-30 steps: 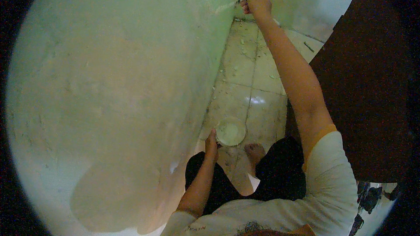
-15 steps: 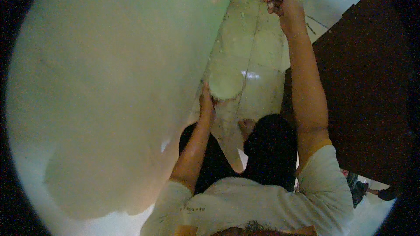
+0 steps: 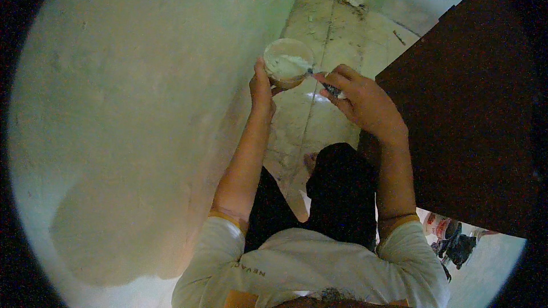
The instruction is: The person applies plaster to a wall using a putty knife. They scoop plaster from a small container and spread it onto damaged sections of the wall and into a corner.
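My left hand (image 3: pixel 261 88) is closed around the side of a round, pale tub (image 3: pixel 290 84), tipped so that its mouth faces me. Pale greenish-white putty (image 3: pixel 279 64) coats its inside. In my right hand (image 3: pixel 368 102) is a putty knife (image 3: pixel 331 89), gripped by its dark patterned handle. The knife points left into the tub over its right rim; its blade lies against the putty and is hard to tell apart from it. Both hands are in front of me, above the floor and beyond my knees.
A pale, patchy wall (image 3: pixel 125 108) rises close on my left. To my right stands a large dark brown panel (image 3: pixel 468 114). Crumbs litter the tiled floor (image 3: pixel 319 25), with a white scrap (image 3: pixel 354 0) near the far corner. A black item (image 3: pixel 458 250) lies behind at lower right.
My right hand has come back from far ahead near the wall, bringing the putty knife to the tub. My left hand has lifted the tub forward and tilted it.
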Motion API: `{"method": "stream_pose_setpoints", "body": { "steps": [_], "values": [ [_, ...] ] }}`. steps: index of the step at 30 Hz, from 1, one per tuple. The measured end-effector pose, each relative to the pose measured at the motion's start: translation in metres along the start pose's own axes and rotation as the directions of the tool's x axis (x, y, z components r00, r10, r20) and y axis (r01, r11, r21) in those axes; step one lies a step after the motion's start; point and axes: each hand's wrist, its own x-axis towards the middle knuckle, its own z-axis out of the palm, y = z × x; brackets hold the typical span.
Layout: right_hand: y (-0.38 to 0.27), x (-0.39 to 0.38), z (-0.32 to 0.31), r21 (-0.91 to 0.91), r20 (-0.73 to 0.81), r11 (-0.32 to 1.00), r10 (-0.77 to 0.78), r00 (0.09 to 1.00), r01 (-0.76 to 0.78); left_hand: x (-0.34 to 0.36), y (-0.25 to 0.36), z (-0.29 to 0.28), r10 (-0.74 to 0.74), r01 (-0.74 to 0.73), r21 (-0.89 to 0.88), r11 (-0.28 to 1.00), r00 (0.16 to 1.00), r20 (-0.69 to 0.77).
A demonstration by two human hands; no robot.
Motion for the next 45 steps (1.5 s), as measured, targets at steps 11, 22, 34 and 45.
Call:
{"method": "stream_pose_setpoints", "body": {
  "steps": [11,22,34,45],
  "values": [
    [-0.098,-0.125,-0.073,-0.042,0.092,0.996,0.081,0.992,-0.077,-0.11,0.023,0.006,-0.006,0.015,0.12,0.993,0.997,-0.079],
    [-0.043,-0.038,-0.113,0.619,-0.293,0.749,0.499,0.815,-0.236,-0.091,0.051,0.017,-0.057,0.058,0.053,0.997,0.998,-0.031],
    [0.24,0.334,0.073,0.741,-0.395,0.646,0.641,0.658,-0.184,0.037,-0.136,-0.069,-0.249,0.264,0.073,0.962,0.953,-0.176],
    [0.21,0.365,0.02,-0.295,-0.705,0.947,-0.124,0.698,-0.13,0.018,-0.163,-0.071,-0.236,0.259,0.117,0.959,0.955,-0.182]
  ]
}}
